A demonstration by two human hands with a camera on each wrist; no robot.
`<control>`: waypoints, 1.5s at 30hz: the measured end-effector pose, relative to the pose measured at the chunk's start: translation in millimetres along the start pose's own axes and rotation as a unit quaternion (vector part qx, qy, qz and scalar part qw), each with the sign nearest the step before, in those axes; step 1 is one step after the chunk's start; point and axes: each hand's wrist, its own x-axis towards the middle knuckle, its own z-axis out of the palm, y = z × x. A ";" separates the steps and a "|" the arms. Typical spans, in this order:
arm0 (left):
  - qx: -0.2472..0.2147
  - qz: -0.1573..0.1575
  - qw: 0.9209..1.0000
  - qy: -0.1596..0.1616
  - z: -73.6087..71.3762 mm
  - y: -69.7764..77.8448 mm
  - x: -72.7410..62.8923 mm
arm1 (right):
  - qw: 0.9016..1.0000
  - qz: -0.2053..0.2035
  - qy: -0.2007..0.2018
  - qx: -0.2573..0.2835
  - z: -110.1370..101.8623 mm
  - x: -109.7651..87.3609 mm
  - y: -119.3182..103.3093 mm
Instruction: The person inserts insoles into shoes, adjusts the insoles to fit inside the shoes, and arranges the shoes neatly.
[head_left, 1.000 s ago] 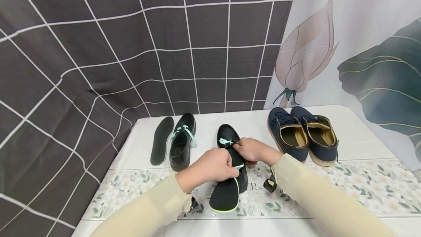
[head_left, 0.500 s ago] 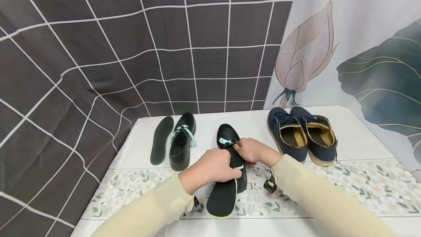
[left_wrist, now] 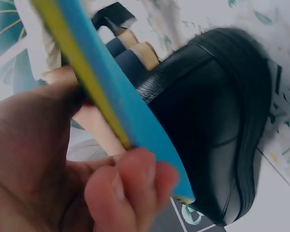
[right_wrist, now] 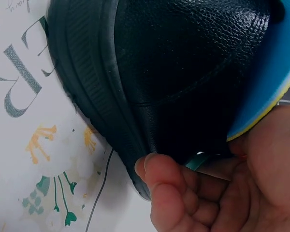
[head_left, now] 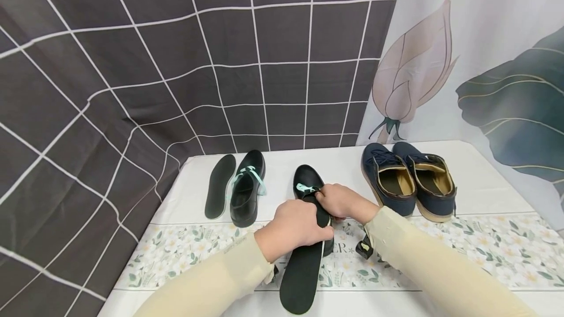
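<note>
My left hand grips a black insole around its middle. In the left wrist view, the insole's blue underside and yellow edge show above the fingers. The insole's front part reaches into the opening of a black leather shoe, and its heel end sticks out toward me. Pale mint laces lie over the shoe's front. My right hand holds the shoe by the side of its opening; in the right wrist view, its fingers are against the shoe's side. The insole's front tip is hidden.
At the left stand a matching black shoe with mint laces and a loose dark insole. A pair of navy shoes sits at the right on the white, flower-printed table cover. A dark grid curtain hangs behind.
The insole has gone from bent, with blue showing, to straighter, its heel end reaching further toward me. My left hand has shifted slightly right. The right hand keeps its hold on the shoe.
</note>
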 end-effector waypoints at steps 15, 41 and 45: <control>-0.156 0.049 0.986 0.043 0.6 -11.7 5.4 | 0.996 -0.007 -0.039 0.081 -5.7 2.1 6.8; -0.074 0.039 0.996 0.019 9.0 -17.5 45.0 | 0.997 -0.001 -0.024 0.078 -1.6 0.5 7.9; -0.058 0.007 0.998 -0.002 10.2 -17.4 44.7 | 0.997 -0.002 -0.025 0.073 -2.0 -0.5 6.6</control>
